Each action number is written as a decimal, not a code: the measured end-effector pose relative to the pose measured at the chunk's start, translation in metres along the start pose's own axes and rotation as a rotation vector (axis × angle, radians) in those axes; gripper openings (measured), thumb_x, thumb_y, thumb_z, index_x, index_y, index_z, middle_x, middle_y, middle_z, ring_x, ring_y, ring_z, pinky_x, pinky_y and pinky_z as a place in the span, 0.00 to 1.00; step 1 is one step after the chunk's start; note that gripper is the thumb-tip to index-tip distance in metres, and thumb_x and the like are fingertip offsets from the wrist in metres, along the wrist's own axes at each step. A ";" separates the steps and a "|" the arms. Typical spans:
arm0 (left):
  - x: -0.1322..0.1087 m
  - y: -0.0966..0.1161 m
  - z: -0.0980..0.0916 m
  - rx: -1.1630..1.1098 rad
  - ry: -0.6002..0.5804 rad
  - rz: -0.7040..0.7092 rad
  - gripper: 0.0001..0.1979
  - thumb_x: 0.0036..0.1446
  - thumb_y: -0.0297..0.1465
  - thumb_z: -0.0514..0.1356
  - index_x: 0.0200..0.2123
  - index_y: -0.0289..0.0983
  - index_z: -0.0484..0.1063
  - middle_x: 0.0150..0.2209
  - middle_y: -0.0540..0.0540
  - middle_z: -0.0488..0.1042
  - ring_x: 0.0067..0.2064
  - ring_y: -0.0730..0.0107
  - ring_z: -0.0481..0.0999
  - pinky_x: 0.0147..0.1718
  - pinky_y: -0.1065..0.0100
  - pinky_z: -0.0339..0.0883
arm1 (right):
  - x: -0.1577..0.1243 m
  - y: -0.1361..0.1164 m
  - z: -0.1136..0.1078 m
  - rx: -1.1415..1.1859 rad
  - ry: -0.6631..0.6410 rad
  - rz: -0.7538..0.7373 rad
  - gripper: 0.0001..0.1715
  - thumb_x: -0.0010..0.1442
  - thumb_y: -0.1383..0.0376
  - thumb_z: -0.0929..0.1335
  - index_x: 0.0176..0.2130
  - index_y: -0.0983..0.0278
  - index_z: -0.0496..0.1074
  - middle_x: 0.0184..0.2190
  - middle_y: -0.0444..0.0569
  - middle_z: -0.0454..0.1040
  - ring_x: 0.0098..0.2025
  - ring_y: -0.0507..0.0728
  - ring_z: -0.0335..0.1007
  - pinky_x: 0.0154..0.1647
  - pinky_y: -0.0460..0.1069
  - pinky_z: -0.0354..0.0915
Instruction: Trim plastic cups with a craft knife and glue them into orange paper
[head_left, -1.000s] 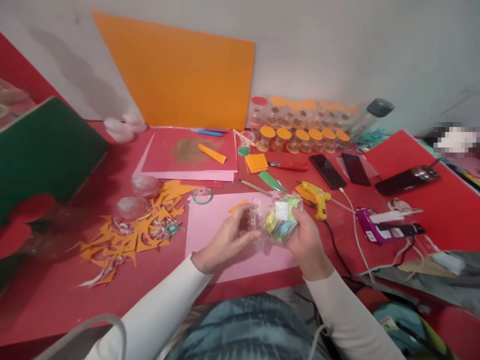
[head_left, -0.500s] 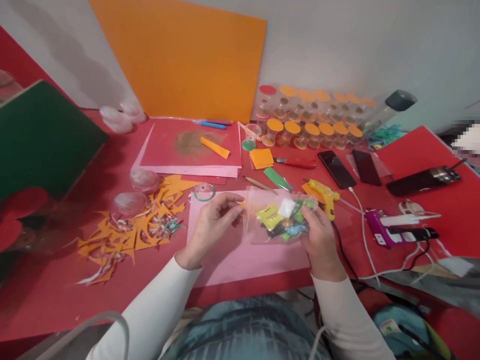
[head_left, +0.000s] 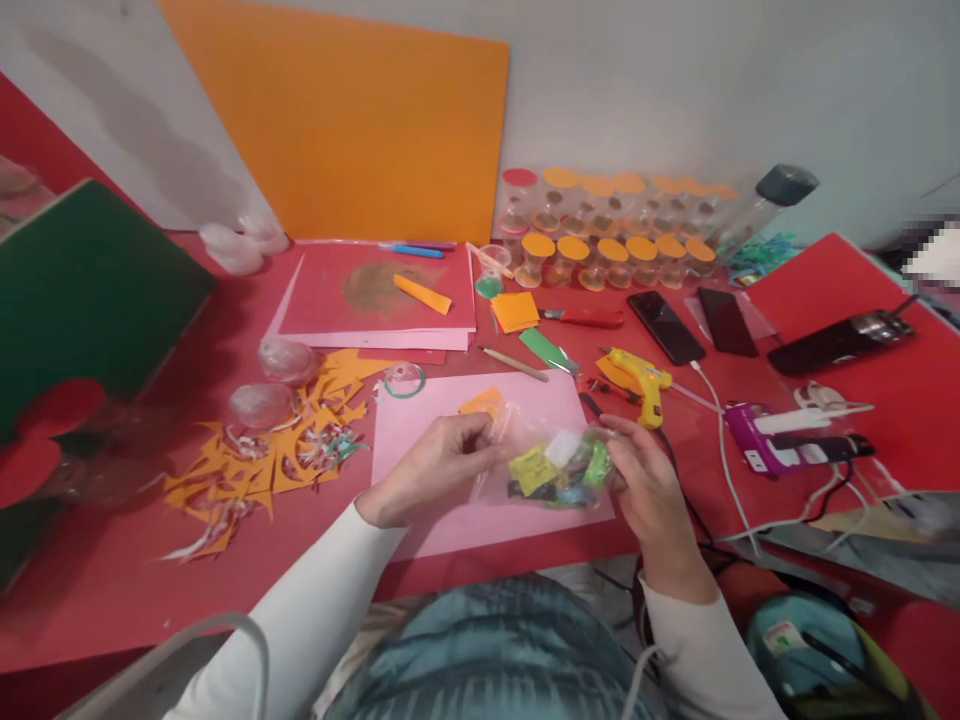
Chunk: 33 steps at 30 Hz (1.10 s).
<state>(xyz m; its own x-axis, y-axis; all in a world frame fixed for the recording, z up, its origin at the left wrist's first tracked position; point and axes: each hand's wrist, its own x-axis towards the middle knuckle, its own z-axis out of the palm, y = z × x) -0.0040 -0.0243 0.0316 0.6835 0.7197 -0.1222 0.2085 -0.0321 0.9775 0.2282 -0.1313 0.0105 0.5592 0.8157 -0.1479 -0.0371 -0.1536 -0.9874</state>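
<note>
Between my hands, above a pink sheet [head_left: 442,520], is a clear plastic bag [head_left: 499,480] holding small yellow, green, white, blue and black packets. My left hand [head_left: 450,455] pinches the bag's left edge between thumb and fingers. At the other end, my right hand [head_left: 641,475] grips the bag's right side, thumb toward me. An orange paper piece [head_left: 482,402] lies on the pink sheet just behind my left fingertips. To the right, behind my right hand, rests a yellow glue gun [head_left: 641,382].
Orange paper scraps [head_left: 247,480] and clear plastic balls [head_left: 262,405] lie left. Farther back stand clear containers with orange tops [head_left: 574,250]. Red-handled pliers [head_left: 589,317], a phone [head_left: 666,328], a purple power strip [head_left: 757,440] with cables and a black flask [head_left: 840,340] fill the right.
The bag has tilted and lowered slightly, and its left edge has bunched at my left fingers. My right hand has shifted down and right. The orange paper piece behind is more exposed.
</note>
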 end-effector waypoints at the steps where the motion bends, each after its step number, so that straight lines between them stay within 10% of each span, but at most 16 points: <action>1: 0.000 -0.001 0.002 0.012 -0.013 0.004 0.21 0.55 0.42 0.62 0.21 0.39 0.54 0.21 0.57 0.52 0.23 0.79 0.51 0.22 0.73 0.46 | -0.002 -0.001 -0.003 -0.058 0.047 -0.069 0.23 0.51 0.51 0.74 0.43 0.61 0.72 0.39 0.53 0.79 0.38 0.60 0.78 0.36 0.54 0.74; 5: 0.002 -0.003 0.013 0.021 -0.029 -0.018 0.25 0.51 0.46 0.65 0.20 0.39 0.54 0.20 0.58 0.52 0.23 0.79 0.51 0.22 0.73 0.45 | -0.015 -0.015 -0.001 -0.319 0.134 -0.312 0.16 0.56 0.52 0.72 0.37 0.60 0.71 0.33 0.50 0.77 0.34 0.58 0.76 0.35 0.51 0.72; 9: 0.004 -0.002 0.022 -0.043 -0.025 -0.038 0.32 0.42 0.55 0.69 0.18 0.38 0.55 0.19 0.58 0.51 0.23 0.79 0.50 0.21 0.72 0.44 | -0.028 -0.028 0.028 -0.393 -0.473 -0.242 0.17 0.57 0.50 0.72 0.31 0.59 0.70 0.22 0.42 0.72 0.22 0.53 0.68 0.22 0.46 0.63; 11: 0.004 -0.002 0.024 -0.109 -0.049 -0.030 0.34 0.41 0.61 0.67 0.18 0.38 0.55 0.19 0.58 0.52 0.23 0.79 0.50 0.21 0.72 0.45 | -0.030 -0.027 0.044 -0.444 -0.573 -0.254 0.19 0.53 0.52 0.74 0.27 0.59 0.65 0.19 0.40 0.69 0.21 0.52 0.64 0.21 0.45 0.59; 16: 0.001 -0.003 0.017 -0.089 -0.047 0.023 0.33 0.47 0.61 0.63 0.19 0.39 0.55 0.18 0.58 0.53 0.22 0.78 0.52 0.22 0.72 0.48 | -0.031 -0.022 0.051 -0.493 -0.545 -0.232 0.15 0.58 0.59 0.68 0.25 0.58 0.61 0.19 0.40 0.68 0.21 0.52 0.63 0.23 0.46 0.58; 22: -0.017 -0.006 0.013 0.603 0.198 0.119 0.15 0.61 0.37 0.59 0.25 0.39 0.61 0.20 0.56 0.61 0.21 0.76 0.57 0.22 0.71 0.48 | -0.038 -0.024 0.031 -0.371 -0.484 -0.215 0.12 0.57 0.61 0.68 0.25 0.59 0.62 0.16 0.36 0.61 0.17 0.49 0.55 0.19 0.44 0.54; 26: -0.037 0.000 0.012 0.955 0.397 0.563 0.03 0.66 0.29 0.55 0.38 0.38 0.67 0.30 0.47 0.74 0.32 0.66 0.72 0.32 0.67 0.62 | -0.041 -0.018 0.038 -0.353 -0.508 -0.225 0.11 0.58 0.60 0.68 0.27 0.60 0.65 0.17 0.37 0.63 0.18 0.49 0.56 0.19 0.44 0.54; 29: -0.047 0.013 0.008 1.002 0.199 0.814 0.07 0.68 0.24 0.51 0.45 0.37 0.67 0.36 0.45 0.78 0.39 0.65 0.75 0.41 0.64 0.66 | -0.040 -0.013 0.047 -0.320 -0.500 -0.265 0.10 0.59 0.61 0.67 0.27 0.60 0.65 0.18 0.38 0.64 0.18 0.49 0.57 0.18 0.43 0.54; 33: -0.046 0.016 0.011 0.892 0.074 0.751 0.08 0.71 0.28 0.51 0.38 0.37 0.67 0.31 0.49 0.77 0.32 0.72 0.76 0.37 0.69 0.67 | -0.041 -0.004 0.050 -0.293 -0.432 -0.341 0.08 0.60 0.63 0.66 0.29 0.59 0.66 0.19 0.38 0.65 0.18 0.49 0.58 0.19 0.44 0.56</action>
<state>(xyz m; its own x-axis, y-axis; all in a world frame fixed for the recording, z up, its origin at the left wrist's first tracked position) -0.0242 -0.0654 0.0507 0.8077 0.3505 0.4740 0.2070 -0.9215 0.3286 0.1639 -0.1366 0.0173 0.1115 0.9884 0.1033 0.3478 0.0586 -0.9358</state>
